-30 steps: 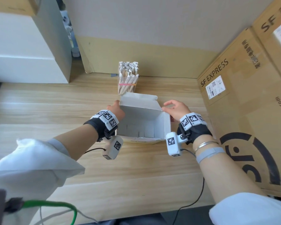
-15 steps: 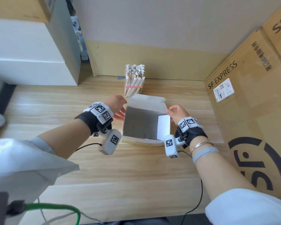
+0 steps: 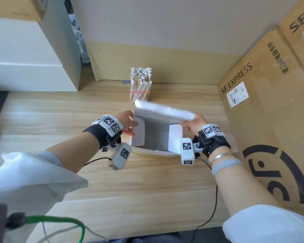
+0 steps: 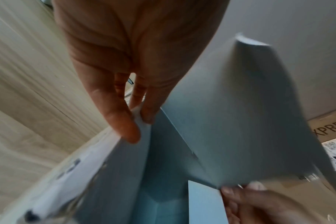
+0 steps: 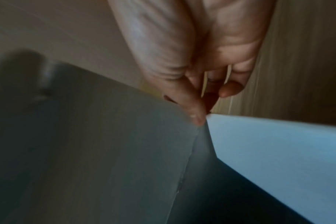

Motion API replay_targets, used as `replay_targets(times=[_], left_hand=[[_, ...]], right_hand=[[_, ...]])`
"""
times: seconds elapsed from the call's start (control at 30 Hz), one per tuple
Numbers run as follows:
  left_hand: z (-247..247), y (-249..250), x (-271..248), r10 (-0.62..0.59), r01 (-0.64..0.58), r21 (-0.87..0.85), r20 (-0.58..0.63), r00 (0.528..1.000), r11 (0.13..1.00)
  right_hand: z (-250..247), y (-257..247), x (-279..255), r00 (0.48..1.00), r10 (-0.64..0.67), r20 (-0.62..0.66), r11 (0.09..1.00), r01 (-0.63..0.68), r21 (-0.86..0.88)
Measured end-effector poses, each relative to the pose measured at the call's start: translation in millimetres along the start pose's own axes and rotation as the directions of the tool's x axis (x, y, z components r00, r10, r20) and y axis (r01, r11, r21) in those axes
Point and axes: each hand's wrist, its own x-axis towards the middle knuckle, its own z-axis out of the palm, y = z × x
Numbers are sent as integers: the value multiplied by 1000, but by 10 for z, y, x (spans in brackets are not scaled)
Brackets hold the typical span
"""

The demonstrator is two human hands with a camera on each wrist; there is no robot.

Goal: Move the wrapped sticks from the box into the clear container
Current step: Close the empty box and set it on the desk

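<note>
Pale wood-grain tabletop (image 3: pixel 147 190) runs under our arms, with a beige wall behind it and a big brown shipping carton (image 3: pixel 270 120) leaning in on the far right.

Starting at the left, our left hand (image 3: pixel 128 121) pinches the small side flap (image 3: pixel 139 132) of the white cardboard box (image 3: pixel 153 151) between thumb and fingertips, fingers curled onto the card; we judge this steadies the box and keeps the flap out of the opening. The wrist view shows the same pinch (image 4: pixel 138 121) at the flap's edge.

In the middle, the box stands upright with its mouth facing up toward us, and its inside looks bare from here; no sticks show in it. Beyond it, near the wall, the clear rectangular container (image 3: pixel 140 92) stands upright, packed with the paper-wrapped wooden sticks (image 3: pixel 141 79). Their long axis runs vertical, crumpled wrapper ends pointing up, so the transfer looks about finished.

To the right, our right hand (image 3: pixel 194 126) pinches the corner of the broad white lid flap (image 3: pixel 163 110), which is tilted over the opening and blurred. We judge we are folding the box shut.
</note>
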Motion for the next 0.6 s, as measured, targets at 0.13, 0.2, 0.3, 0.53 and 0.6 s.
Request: replay_targets(times=[0.13,0.2,0.3,0.53,0.6], left_hand=[[-60,40,-22,-19,25,-81,66,998,996],[-81,71,-14,63,-62,28,-20,998,998],[-17,77,-5,306,-264,329,-81,949,907],[320,32,-217,393,-432,686,227,891,585],[358,22,-241,389,-439,750,260,884,495]], right_hand=[[-21,93,-91,999,-7,39,995,11,-96],[-3,140,-106,999,-13,45,996,17,-90],[54,167,-93,1000,-3,20,997,4,-71],[149,87,-163,998,-37,-52,993,30,-118],[153,62,-195,998,-50,-46,991,44,-123]])
